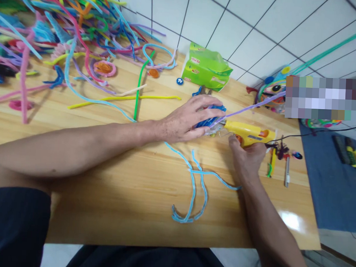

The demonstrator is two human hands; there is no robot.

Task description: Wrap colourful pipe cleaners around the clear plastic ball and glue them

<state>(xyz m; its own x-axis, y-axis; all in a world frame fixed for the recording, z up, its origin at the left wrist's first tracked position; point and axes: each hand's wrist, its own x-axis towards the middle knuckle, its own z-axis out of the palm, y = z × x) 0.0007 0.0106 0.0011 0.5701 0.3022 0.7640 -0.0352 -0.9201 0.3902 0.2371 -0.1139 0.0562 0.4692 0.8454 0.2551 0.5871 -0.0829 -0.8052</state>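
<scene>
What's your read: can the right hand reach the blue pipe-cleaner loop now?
Probably yes: the blue pipe-cleaner loop lies uncovered, though the right hand would first need to put down the yellow glue gun.

A heap of coloured pipe cleaners (78, 30) filled the far left of the wooden table (118, 209). Nearer, 1 yellow stem (120, 99) crossed 1 green stem (138, 84). A pink ring with an orange centre (104, 68) lay beside the heap. By the tiled wall (259, 29) sat a green packet (207, 70), with 1 blue button (179, 81) just left of it. At right lay a slim silver knife (287, 172); beyond the table edge, black and yellow tools (350, 152) rested on a blue surface (325, 191).
</scene>
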